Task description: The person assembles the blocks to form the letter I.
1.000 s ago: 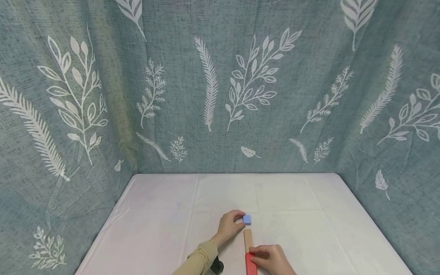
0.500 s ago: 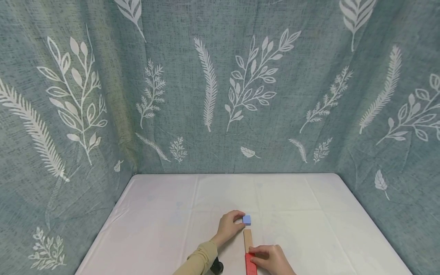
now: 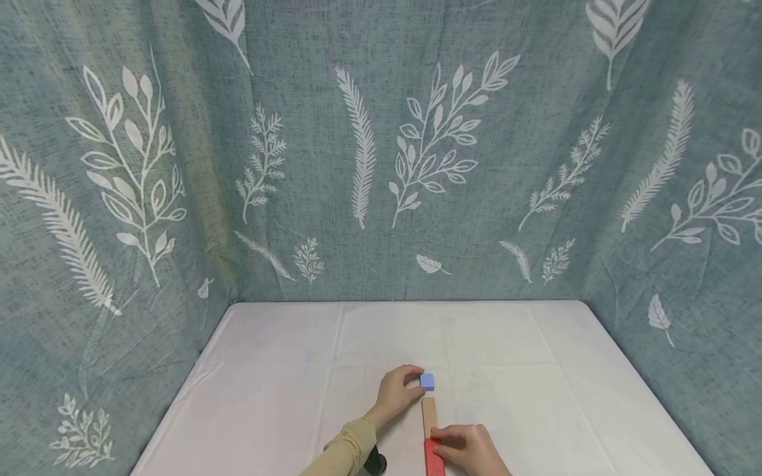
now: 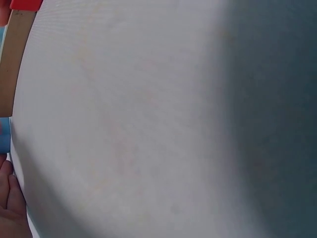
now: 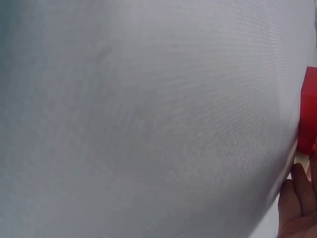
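My left hand (image 3: 397,389) pinches a small blue block (image 3: 427,381) between thumb and forefinger at its left side. Just nearer to me, a flat light wooden strip (image 3: 429,415) lies lengthwise on the white-covered table. Its near end meets a red block (image 3: 434,457), which runs off the bottom of the head view. From the right, the thumb and forefinger of my right hand (image 3: 472,447) hold the red block close to that joint. In the left wrist view the blue block (image 4: 5,135) shows at the edge, beside the end of the wooden strip (image 4: 16,64).
White cloth covers the table (image 3: 274,357). A blue-green curtain (image 3: 381,152) with white leaf prints surrounds it at the back and both sides. Beside my left sleeve (image 3: 351,446), a black object (image 3: 376,461) shows partly.
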`<state>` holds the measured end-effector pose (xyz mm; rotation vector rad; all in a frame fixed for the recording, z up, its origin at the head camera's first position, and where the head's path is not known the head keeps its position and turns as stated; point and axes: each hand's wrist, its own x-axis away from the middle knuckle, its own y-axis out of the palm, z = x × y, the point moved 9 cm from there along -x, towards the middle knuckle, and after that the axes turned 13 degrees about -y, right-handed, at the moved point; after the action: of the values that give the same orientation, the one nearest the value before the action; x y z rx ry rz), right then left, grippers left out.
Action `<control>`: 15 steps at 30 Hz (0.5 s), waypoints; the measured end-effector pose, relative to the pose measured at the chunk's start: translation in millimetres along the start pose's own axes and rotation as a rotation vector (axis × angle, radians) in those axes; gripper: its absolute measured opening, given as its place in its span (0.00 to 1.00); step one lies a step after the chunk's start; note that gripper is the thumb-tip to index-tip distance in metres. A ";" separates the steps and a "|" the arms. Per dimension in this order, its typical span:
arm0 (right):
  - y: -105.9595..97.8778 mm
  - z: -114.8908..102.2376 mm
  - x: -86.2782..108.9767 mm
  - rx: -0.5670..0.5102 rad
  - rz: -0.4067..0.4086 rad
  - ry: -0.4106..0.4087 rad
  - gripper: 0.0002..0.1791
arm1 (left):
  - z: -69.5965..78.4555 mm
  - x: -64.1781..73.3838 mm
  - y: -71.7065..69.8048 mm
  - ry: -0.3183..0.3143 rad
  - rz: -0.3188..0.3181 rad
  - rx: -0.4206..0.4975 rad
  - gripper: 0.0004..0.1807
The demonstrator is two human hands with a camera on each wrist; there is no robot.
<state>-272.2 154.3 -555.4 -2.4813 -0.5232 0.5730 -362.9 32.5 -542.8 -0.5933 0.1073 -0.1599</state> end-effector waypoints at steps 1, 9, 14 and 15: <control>0.3 0.7 -0.8 -0.005 -0.002 0.002 0.15 | -0.5 -0.2 -0.7 0.000 -0.005 0.010 0.18; 4.7 2.2 -3.2 -0.009 -0.038 -0.003 0.15 | -10.2 2.5 -16.0 0.009 0.071 0.062 0.17; 1.2 -0.8 -2.9 0.066 -0.069 -0.008 0.15 | -15.0 2.1 -42.4 -0.008 0.259 -0.013 0.12; -0.5 -1.8 -3.2 0.098 -0.070 -0.019 0.15 | -15.0 1.3 -49.8 -0.011 0.294 -0.019 0.12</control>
<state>-274.1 152.5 -552.8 -2.3578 -0.5737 0.5814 -369.7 -16.6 -527.2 -0.5908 0.1845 0.1299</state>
